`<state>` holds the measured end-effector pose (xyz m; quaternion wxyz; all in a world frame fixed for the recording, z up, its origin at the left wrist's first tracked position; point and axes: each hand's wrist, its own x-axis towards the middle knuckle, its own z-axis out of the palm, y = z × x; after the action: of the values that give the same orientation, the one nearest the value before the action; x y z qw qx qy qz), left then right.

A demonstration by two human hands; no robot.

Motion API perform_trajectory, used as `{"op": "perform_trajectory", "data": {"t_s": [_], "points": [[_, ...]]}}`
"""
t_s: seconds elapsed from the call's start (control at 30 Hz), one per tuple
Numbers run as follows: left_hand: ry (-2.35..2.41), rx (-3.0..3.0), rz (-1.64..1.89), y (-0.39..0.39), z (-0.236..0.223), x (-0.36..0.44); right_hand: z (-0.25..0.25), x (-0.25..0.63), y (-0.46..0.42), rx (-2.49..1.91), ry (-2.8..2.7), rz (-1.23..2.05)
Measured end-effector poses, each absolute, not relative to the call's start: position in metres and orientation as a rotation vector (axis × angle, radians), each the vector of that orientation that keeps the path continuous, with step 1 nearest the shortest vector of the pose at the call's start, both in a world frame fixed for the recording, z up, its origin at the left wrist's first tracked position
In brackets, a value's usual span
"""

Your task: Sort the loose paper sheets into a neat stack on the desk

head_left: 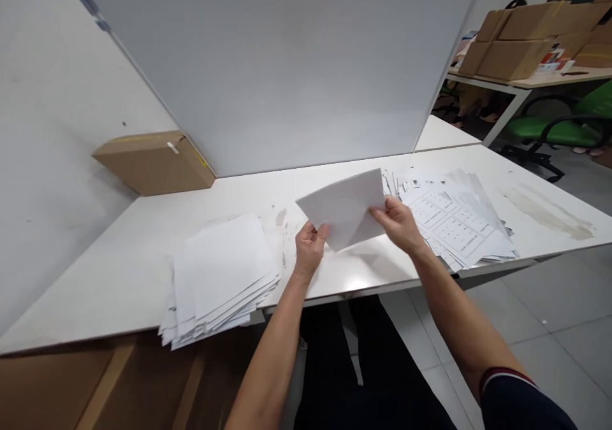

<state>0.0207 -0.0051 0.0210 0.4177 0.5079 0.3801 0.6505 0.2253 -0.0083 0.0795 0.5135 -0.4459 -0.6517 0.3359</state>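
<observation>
A white sheet of paper (347, 207), bent along its middle, is held up above the table between my two hands. My left hand (310, 245) pinches its lower left edge with the thumb on top. On the right edge, my right hand (396, 221) grips it between thumb and fingers. The side facing me looks blank; whether it is one sheet or several I cannot tell. Left of my hands lies an uneven stack of white paper (224, 264). To the right, printed sheets (454, 223) with boxed tables lie in a loose, spread pile.
The white table (129, 258) carries both piles. A large whiteboard (296, 79) leans at its back, beside a brown cardboard box (155, 162). Cardboard boxes (516, 41) sit on another desk at the right, near a green chair (554, 129). More cardboard (52, 385) is below the front edge.
</observation>
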Motion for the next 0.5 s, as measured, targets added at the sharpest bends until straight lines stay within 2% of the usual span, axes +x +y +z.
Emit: {"op": "perform_trajectory", "data": {"t_s": [0.1, 0.2, 0.37, 0.5], "points": [[0.827, 1.047, 1.701, 0.003, 0.025, 0.017, 0.134, 0.237, -0.021, -1.247, -1.915, 0.364], [0.952, 0.753, 1.835, 0.011, 0.019, 0.012, 0.165, 0.237, -0.032, -1.420, -2.281, 0.128], [1.194, 0.746, 1.860, 0.014, 0.005, 0.008, 0.143, 0.220, -0.030, -1.591, -2.670, -0.007], [1.336, 0.891, 1.807, 0.015, 0.000, 0.008, 0.140, 0.223, -0.026, -1.650, -2.587, 0.086]]}}
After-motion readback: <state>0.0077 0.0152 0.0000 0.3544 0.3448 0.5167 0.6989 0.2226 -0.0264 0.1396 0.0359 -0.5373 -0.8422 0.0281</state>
